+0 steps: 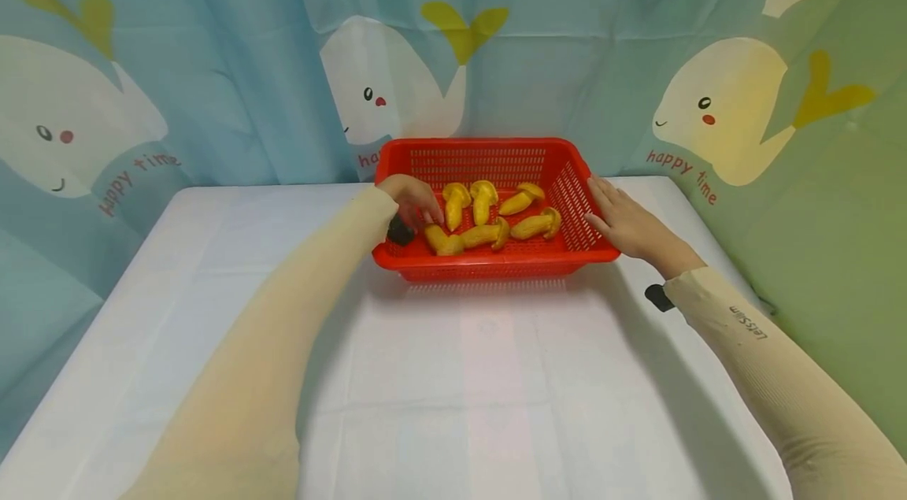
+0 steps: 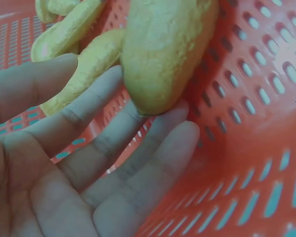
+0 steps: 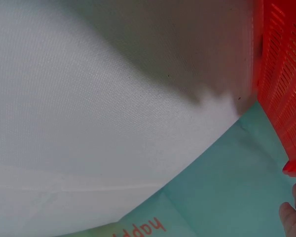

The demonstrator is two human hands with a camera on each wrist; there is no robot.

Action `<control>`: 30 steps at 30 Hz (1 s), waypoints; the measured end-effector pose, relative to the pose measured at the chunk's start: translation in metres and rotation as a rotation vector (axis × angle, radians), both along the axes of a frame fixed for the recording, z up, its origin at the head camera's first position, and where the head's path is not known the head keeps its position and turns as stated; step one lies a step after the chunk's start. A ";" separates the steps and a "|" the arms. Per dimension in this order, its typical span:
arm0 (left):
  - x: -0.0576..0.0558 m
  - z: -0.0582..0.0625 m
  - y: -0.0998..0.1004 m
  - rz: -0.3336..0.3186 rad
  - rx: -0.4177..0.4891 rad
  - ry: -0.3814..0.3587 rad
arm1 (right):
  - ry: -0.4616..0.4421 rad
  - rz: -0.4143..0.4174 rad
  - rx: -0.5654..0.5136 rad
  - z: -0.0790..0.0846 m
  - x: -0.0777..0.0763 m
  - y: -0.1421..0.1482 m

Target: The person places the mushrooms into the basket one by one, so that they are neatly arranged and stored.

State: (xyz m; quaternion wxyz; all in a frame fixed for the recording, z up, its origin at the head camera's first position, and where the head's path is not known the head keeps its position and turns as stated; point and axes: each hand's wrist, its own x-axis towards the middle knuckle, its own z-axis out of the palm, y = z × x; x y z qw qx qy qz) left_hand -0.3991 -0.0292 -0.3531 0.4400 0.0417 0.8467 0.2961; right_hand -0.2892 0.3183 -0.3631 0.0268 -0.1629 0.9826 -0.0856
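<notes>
A red plastic basket holds several yellow mushrooms with thick stems and rounded caps. My left hand reaches over its left side into the basket. In the left wrist view the fingers are extended and only slightly bent, fingertips right at the blunt end of the nearest mushroom; the thumb stands away from it. On the opposite side, my right hand lies with straight fingers against the basket's right rim. Only a few fingertips of that hand show in the right wrist view, just below the rim corner.
The basket stands near the far edge of a table with a white cloth. Right behind it hangs a blue-green curtain printed with whales, which also runs along both sides. Slots pierce the basket's walls and floor.
</notes>
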 end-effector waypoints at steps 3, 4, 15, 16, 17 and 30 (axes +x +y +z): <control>-0.001 0.001 -0.002 0.010 -0.001 0.009 | -0.001 0.001 -0.004 0.000 -0.001 -0.001; -0.001 0.002 -0.003 0.006 0.000 0.008 | 0.000 0.001 -0.005 0.000 -0.001 -0.001; -0.002 0.018 -0.013 -0.096 0.070 0.023 | 0.000 0.004 0.000 0.003 0.000 -0.004; -0.002 0.020 -0.014 -0.118 0.078 0.034 | 0.000 0.005 -0.001 0.003 0.000 -0.004; -0.001 0.022 -0.016 -0.140 0.092 0.041 | -0.002 0.005 -0.001 0.003 0.000 -0.004; 0.006 0.041 -0.042 -0.164 0.368 0.092 | 0.005 0.015 -0.004 0.002 0.002 -0.001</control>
